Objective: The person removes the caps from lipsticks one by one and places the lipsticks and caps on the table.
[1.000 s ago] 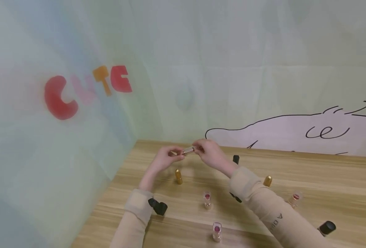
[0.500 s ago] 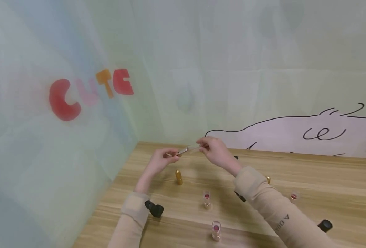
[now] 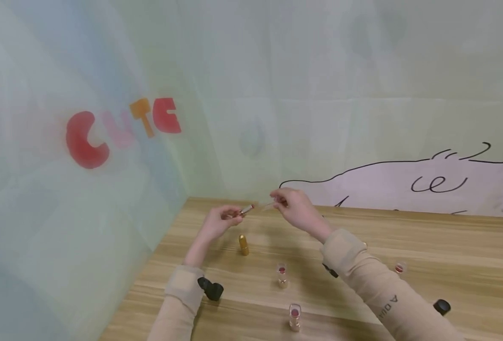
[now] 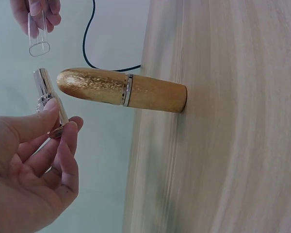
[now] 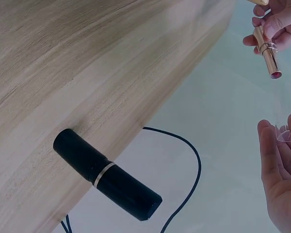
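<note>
Between the thumb and fingers of my left hand point(image 3: 217, 223) is a slim metallic lipstick point(image 4: 51, 99), its bare end tilted up toward the right. My right hand point(image 3: 295, 208) pinches a clear lipstick cap point(image 4: 39, 48) by its far end. A small gap separates the cap's open rim from the lipstick, and both are held above the table. The red tip of the lipstick shows in the right wrist view. Below and nearer stands a gold bullet-shaped lipstick point(image 3: 243, 245), upright on the table.
Two clear-capped lipsticks point(image 3: 282, 277) stand nearer on the wooden table point(image 3: 242, 293). By the right sleeve is another clear-capped lipstick point(image 3: 399, 268), plus a black-topped tube point(image 3: 442, 307). A black lipstick tube point(image 5: 106, 174) stands near the right wrist. Printed cloth point(image 3: 234, 118) hangs behind.
The clear cap has come off the lipstick: my right hand drew it away to the right while my left hand moved slightly left and down with the lipstick.
</note>
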`<state>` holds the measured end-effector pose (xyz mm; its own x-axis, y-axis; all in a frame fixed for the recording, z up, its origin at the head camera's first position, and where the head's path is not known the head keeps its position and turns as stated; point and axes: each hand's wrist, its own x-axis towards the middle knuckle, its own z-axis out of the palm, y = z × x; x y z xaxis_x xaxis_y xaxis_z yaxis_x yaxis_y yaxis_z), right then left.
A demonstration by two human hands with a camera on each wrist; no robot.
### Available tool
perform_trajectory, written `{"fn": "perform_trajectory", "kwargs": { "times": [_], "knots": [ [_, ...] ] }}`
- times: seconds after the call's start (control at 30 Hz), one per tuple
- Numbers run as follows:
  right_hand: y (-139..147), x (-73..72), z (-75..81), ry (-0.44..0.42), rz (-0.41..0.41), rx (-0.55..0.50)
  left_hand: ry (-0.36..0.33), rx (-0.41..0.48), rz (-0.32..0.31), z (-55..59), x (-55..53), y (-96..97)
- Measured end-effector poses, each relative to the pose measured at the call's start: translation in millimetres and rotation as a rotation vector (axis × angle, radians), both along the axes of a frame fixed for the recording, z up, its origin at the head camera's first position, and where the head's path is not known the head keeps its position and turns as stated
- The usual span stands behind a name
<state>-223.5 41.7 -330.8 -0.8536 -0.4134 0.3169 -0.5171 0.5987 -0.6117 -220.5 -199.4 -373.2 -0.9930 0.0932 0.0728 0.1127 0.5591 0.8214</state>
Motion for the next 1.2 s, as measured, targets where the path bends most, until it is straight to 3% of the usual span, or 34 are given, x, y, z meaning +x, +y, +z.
{"fn": "perform_trajectory", "kwargs": {
  "times": [0.2,0.67,1.2],
  "knots": [
    [1.0,0.3,-2.1,0.008,-0.003,0.016,0.000,0.005,0.031,-5.8,-3.0,1.5],
    [-2.4,-2.5,-17.3,0.019,-0.017,0.095,-0.038,0.089,0.004,-14.0,-9.6,8.5],
    [-5.5,-5.0,-32.5,0.058,-0.013,0.158,-0.038,0.075,-0.002,-23.2,-15.0,14.9]
  ]
}}
